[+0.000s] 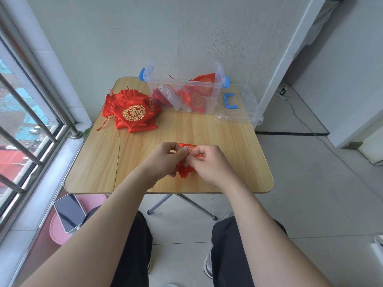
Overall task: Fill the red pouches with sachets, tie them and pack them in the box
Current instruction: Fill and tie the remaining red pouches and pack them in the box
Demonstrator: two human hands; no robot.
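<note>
Both bare forearms reached from the near edge and converged at centre; the left hand (165, 157) and right hand (209, 162) sat close together, fingers curled inward, fingertips pinched in a tight grip.

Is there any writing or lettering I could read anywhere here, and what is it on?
"福": gold character inside a round gold emblem on the top pouch of the red pile.
Gold emblems on the pouches in the clear box: too blurred to read.
Pouch in the hands: print mostly hidden.
No other text visible.
</note>
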